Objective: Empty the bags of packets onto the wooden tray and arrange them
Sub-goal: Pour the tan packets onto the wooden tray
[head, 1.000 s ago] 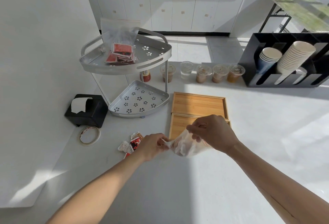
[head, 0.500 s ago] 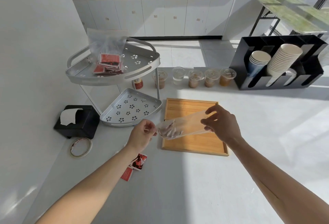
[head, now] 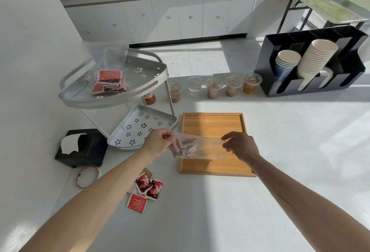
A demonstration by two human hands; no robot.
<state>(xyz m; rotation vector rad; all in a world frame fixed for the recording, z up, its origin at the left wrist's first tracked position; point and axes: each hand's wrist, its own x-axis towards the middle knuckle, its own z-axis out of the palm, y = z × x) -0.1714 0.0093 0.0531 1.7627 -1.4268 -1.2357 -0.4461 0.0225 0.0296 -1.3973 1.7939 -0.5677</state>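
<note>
A clear plastic bag [head: 208, 148] is stretched sideways over the near part of the bare wooden tray [head: 214, 121]. My left hand [head: 158, 141] pinches its left end, where several pale brown packets [head: 185, 145] are bunched. My right hand [head: 241, 146] grips the bag's right end, which has a red edge. Loose red packets [head: 147, 189] lie on the counter left of the tray, below my left forearm. A second clear bag of red packets [head: 109, 80] rests on the top tier of a metal corner shelf [head: 140, 89].
A black tissue box [head: 82, 147] and a tape roll [head: 88, 175] sit at the left. Several lidded cups [head: 214, 87] line up behind the tray. A black cup holder [head: 312, 61] with stacked paper cups stands at the back right.
The bag went from crumpled between my hands near the tray's front edge to pulled out flat over the tray. My hands have moved apart, and the view has shifted forward.
</note>
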